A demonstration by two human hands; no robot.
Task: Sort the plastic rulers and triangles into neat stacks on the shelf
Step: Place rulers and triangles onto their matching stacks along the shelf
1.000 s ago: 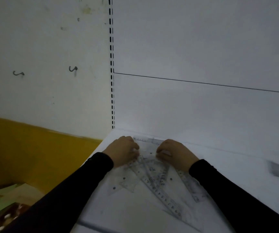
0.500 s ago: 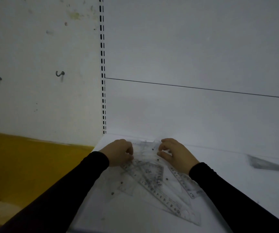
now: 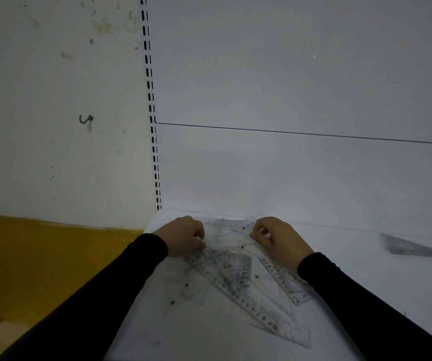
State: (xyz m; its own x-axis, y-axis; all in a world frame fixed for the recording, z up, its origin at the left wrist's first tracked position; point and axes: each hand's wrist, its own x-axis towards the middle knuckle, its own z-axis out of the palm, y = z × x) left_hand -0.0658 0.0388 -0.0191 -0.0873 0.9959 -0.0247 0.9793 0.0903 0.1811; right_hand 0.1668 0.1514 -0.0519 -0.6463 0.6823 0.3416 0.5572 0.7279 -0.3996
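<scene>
Messy pile of clear plastic rulers and triangles (image 3: 235,280) on the white shelf (image 3: 365,282) near its back-left corner, left hand (image 3: 183,239) and right hand (image 3: 278,241) both curled, pinching the pile's far pieces, another grey triangle stack (image 3: 412,247) well off right of pile

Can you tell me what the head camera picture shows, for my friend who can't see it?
Two hands, the left hand and the right hand, grip the far end of a jumbled pile of clear plastic rulers and triangles on a white shelf. Another clear triangle lies apart, far to the right. Black sleeves cover both arms.
</scene>
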